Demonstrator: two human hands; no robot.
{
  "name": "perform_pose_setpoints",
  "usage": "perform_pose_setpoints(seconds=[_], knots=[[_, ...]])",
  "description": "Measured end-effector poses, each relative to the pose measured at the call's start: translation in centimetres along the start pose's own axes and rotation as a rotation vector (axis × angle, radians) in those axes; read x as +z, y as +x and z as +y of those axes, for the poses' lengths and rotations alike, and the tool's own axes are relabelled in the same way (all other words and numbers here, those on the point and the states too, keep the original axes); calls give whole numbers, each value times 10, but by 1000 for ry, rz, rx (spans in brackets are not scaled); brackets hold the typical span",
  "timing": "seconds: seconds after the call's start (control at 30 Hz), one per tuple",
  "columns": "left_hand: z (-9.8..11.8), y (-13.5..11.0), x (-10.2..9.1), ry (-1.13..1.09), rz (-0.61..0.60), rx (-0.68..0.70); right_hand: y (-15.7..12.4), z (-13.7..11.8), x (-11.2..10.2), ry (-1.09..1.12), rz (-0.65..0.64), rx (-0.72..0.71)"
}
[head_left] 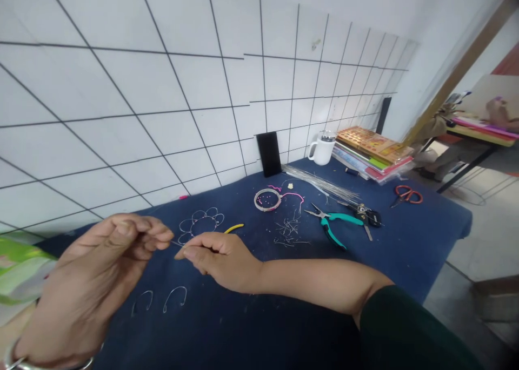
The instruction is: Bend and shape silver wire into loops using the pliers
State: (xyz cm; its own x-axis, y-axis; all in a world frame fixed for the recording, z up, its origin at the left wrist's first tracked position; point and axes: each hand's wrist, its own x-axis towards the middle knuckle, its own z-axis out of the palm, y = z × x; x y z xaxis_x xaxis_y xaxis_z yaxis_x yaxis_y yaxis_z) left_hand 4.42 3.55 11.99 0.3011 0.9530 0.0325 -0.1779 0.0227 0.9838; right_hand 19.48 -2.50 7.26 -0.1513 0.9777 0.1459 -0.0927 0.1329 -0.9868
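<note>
Thin silvery wire (175, 243), short visible length, spanned the gap between the two hands above a dark blue cloth table cover (284, 316). Left hand (103, 264): fingers curled, pinching one end of the wire; silver-coloured bangle (54, 365) at the wrist. Right hand (223, 259): thumb and forefinger closed on the other end, forearm bare below a dark green fabric sleeve (409, 327). Below the hands, two loose arched wire pieces (176, 289), curved, lying apart. Just beyond the hands, a flower-shaped wire form (198, 213) with rounded, petal-like loops; near it, a smooth, curved yellow handle (234, 228). Farther right, a shallow round dish (256, 201) containing small pink beads (267, 199), a tangle of short wire clippings (288, 229), and teal-handled metal pliers (333, 217), jaws parted. Behind these, a bundle of straight, slender metal wires (322, 183) and a glossy white lidded mug (323, 150).
</note>
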Motion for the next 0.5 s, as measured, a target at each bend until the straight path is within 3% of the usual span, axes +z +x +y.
perform_pose_setpoints(seconds=[0.23,0.37,0.43,0.5], knots=[[-6,9,-10,-110,15,-12,5,4,-6,-101,1,-31],[-13,13,-11,-183,-63,42,16,5,-18,-217,44,-108],[-19,18,-14,-113,-130,81,25,5,-28,-270,88,-99],[-28,28,-23,38,-72,164,35,8,-39,-303,117,12]])
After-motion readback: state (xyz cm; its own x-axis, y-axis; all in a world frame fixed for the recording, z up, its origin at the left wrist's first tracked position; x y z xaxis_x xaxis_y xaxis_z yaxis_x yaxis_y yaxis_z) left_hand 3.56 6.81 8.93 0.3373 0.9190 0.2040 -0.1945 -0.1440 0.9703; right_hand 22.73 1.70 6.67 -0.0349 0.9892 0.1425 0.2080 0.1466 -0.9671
